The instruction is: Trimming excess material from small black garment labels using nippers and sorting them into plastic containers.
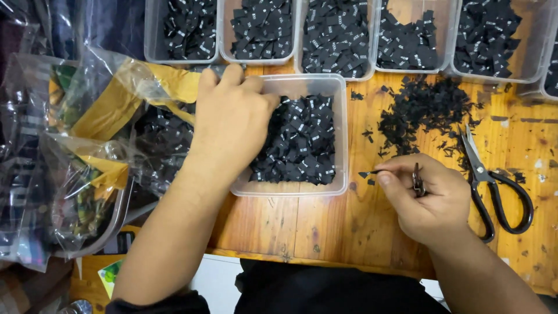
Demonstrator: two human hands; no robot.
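Orange-stained wood, scuffed and marked, is the desk [325, 227] I am looking down on. In front of me sits a clear plastic tub [343, 139], rectangular and filled most of the way with small black fabric labels [302, 139], each with a bit of white print too small to make out.

My left hand [232, 116] lies palm down over the left part of this tub, fingers [232, 75] curled over its far rim and thumb side resting among the labels. I cannot tell whether those fingers grip any label beneath the palm.

My right hand [427, 197] rests on the desk to the right of the tub, well apart from the left. Its thumb and forefinger are pinched narrowly on a small metal snipping tool [417, 179], and a tiny black scrap [365, 174] sticks out at the fingertips, pointing toward the tub.

Just right of that hand lie black-handled scissors [494, 192], blades closed and pointing away from me. Beyond the hand, a loose heap of black trimmings [418, 110] is scattered over the wood.

Along the far edge stands a row of clear tubs [372, 64], side by side, each holding more black labels.

To my left, crumpled clear plastic bags [75, 163] are piled up, with yellow tape and colourful cloth showing through them, and more black labels lie in one bag beside my left wrist.
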